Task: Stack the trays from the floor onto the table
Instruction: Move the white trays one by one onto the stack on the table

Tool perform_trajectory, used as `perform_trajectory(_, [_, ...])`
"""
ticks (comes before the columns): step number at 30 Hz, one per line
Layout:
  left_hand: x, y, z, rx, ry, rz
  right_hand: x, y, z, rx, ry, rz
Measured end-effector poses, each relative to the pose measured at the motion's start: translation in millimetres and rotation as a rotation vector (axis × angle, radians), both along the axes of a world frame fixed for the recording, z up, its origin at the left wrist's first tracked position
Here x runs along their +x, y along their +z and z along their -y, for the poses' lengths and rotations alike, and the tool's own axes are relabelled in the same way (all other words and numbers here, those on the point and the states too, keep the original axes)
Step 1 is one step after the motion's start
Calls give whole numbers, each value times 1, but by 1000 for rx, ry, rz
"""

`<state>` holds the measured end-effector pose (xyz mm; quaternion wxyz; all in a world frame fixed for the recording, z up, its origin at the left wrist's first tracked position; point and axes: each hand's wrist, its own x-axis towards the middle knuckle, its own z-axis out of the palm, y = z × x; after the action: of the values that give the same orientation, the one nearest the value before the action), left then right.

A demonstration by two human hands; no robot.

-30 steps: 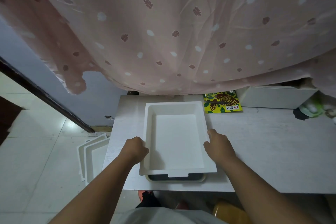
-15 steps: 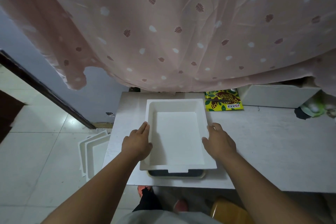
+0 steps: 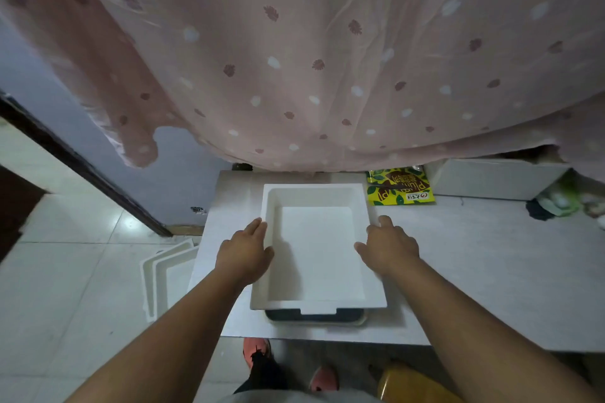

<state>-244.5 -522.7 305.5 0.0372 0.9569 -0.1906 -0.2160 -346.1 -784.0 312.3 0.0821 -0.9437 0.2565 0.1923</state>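
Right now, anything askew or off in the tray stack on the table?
Slightly. The white tray sits on a dark tray that pokes out beneath its near edge, so the two aren't flush. Both hands, left and right, are open at its sides. More white trays remain on the floor. No damage visible.

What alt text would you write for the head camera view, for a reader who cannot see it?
Two bare hands, left hand and right hand, flank a white tray that sits on a dark tray on a pale table. More white trays lie on the tiled floor at the left; a pink curtain hangs above.
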Motion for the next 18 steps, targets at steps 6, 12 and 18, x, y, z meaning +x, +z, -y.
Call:
perform_trajectory(6, [8,19,-18,-176,91,104,23,20,-45,-15,200,108])
perform_trajectory(12, [13,31,-66,-420,194,8,43,37,-110,184,311,258])
perform_trajectory(18, [8,32,-154,-418,232,81,59,39,-198,352,361,262])
